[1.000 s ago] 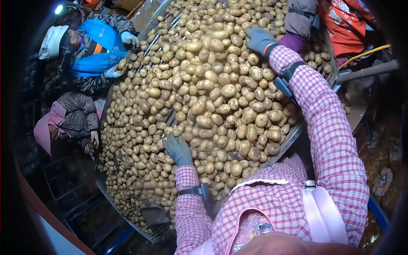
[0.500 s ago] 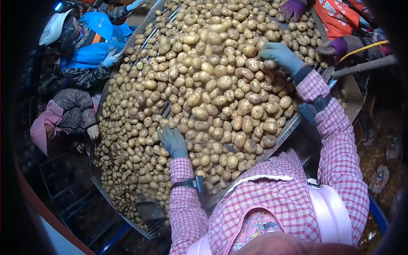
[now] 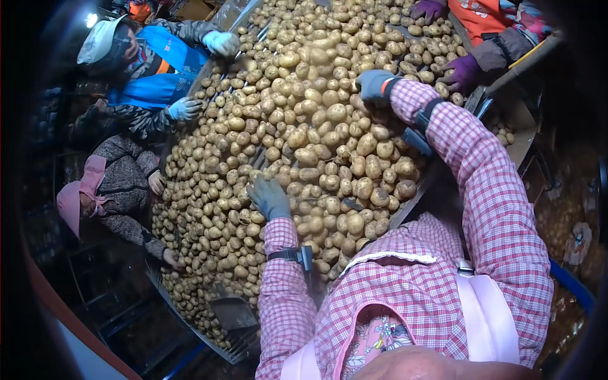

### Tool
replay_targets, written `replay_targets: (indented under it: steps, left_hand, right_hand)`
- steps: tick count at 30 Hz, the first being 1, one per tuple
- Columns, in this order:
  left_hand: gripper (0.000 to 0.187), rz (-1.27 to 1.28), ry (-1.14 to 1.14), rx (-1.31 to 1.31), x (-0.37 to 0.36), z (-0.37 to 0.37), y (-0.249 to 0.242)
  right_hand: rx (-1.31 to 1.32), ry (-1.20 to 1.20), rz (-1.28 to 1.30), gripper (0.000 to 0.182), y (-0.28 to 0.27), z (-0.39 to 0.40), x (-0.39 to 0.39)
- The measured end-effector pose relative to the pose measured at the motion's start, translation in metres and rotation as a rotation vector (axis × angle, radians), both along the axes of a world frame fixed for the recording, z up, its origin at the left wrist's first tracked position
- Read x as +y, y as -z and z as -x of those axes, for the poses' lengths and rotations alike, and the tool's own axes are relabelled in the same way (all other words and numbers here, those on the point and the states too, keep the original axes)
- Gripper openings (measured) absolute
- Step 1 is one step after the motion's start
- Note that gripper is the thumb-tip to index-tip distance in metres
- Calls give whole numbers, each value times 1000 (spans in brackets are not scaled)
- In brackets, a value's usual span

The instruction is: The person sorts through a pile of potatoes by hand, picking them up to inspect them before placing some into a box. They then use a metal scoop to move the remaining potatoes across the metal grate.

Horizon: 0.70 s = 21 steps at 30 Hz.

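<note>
Several potatoes point(image 3: 304, 157) lie heaped over a wide sorting surface. My left hand point(image 3: 268, 197), in a grey-green glove, rests on the potatoes near the middle with its fingers spread, and nothing shows in its grasp. Farther up and to the right, my right hand point(image 3: 373, 85), in a blue-grey glove, reaches down to the potatoes; its fingertips are hidden behind the hand and cuff, so whether it holds one does not show.
A co-worker in a blue apron point(image 3: 149, 92) and another in a pink head covering point(image 3: 77, 193) are at the left edge. Purple-gloved hands point(image 3: 463, 71) work at the upper right. A dark metal plate point(image 3: 233, 313) lies at the lower left.
My right hand has moved left, its forearm now stretched farther over the heap. My left hand has shifted slightly right in view. The co-workers' hands at left and upper right have moved.
</note>
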<state>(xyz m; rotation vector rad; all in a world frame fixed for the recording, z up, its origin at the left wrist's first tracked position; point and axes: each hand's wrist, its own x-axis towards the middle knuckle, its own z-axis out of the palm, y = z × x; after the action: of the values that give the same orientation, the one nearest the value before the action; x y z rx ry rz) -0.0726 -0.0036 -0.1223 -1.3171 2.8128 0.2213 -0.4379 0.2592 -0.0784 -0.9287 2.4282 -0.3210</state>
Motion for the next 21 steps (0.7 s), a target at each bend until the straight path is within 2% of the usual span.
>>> replay_targets:
  steps: [1, 2, 3, 5, 8, 10, 12, 13, 14, 16, 17, 19, 21]
  left_hand:
    - [58, -8, -5, -8, -1, -1, -1]
    - [59, -17, -8, -16, -3, -1, -1]
    - [59, -15, -4, 13, -5, -1, -1]
    - [59, -8, 25, 26, -6, -4, 5]
    - [60, 54, 50, -42, -6, -5, 8]
    - [59, 53, 43, -28, -2, -4, 1]
    - [58, 101, 56, -32, -5, -5, 6]
    - [56, 128, 56, -28, -9, -5, 14]
    - [54, 202, 137, -154, -30, -5, 36]
    - [54, 151, 117, -62, -13, -6, 16]
    - [56, 129, 152, -168, -8, -2, 2]
    - [58, 88, 89, -23, -2, -6, 1]
    - [58, 80, 90, -43, -2, -6, -1]
  right_hand:
    - [-93, 63, 204, 41, -6, -8, 7]
    - [-481, 242, 335, 45, -12, -17, 22]
    - [-652, 269, 618, 44, -8, -29, 37]
    - [-1041, 484, 1023, 49, -14, -66, 66]
    - [-1485, 601, 1383, 43, -36, -129, 105]
    - [-1135, 651, 1531, 37, 32, -149, 133]
    - [-1084, 590, 1783, 37, 43, -186, 149]
    - [-1070, 588, 1830, 37, 41, -198, 156]
    - [-1069, 612, 1838, 38, 33, -206, 163]
    - [-1053, 693, 1798, 38, 21, -224, 179]
    - [-1034, 723, 1766, 38, 13, -230, 192]
    - [-952, 777, 1703, 39, -1, -244, 232]
    - [-821, 836, 1647, 39, -19, -258, 289]
